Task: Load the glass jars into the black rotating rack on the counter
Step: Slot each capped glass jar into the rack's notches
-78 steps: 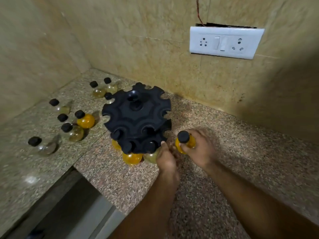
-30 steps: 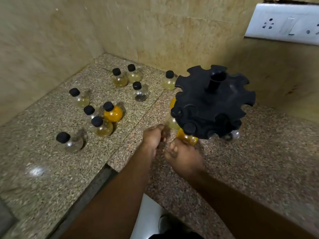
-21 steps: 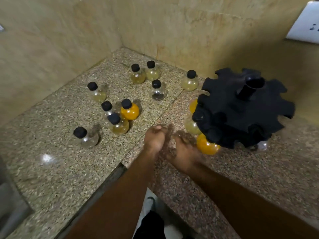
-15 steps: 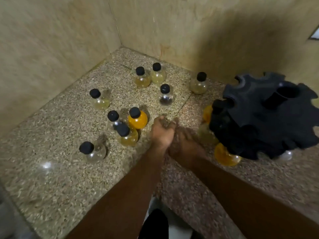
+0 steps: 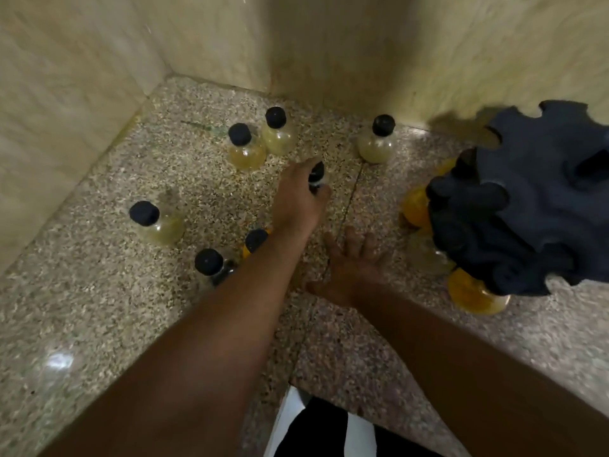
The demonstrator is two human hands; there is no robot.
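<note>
The black rotating rack (image 5: 527,199) stands at the right edge of the view, with orange jars (image 5: 474,295) and a pale jar (image 5: 428,258) hanging in its lower slots. Several loose black-capped glass jars stand on the counter: two pale yellow ones (image 5: 245,146) at the back, one (image 5: 377,141) near the wall, and one (image 5: 153,222) at the left. My left hand (image 5: 298,199) reaches forward, its fingers and thumb closed around a small clear jar (image 5: 316,174). My right hand (image 5: 352,268) lies flat on the counter with its fingers spread, holding nothing.
My left forearm partly covers another jar (image 5: 209,265) and an orange jar (image 5: 255,240). Tiled walls (image 5: 82,77) close off the corner on the left and behind. The speckled granite counter (image 5: 99,308) ends at a front edge near my body.
My left hand has left the right hand's side and stretched forward onto the small clear jar. The right hand has opened flat on the counter. The view has swung left and down.
</note>
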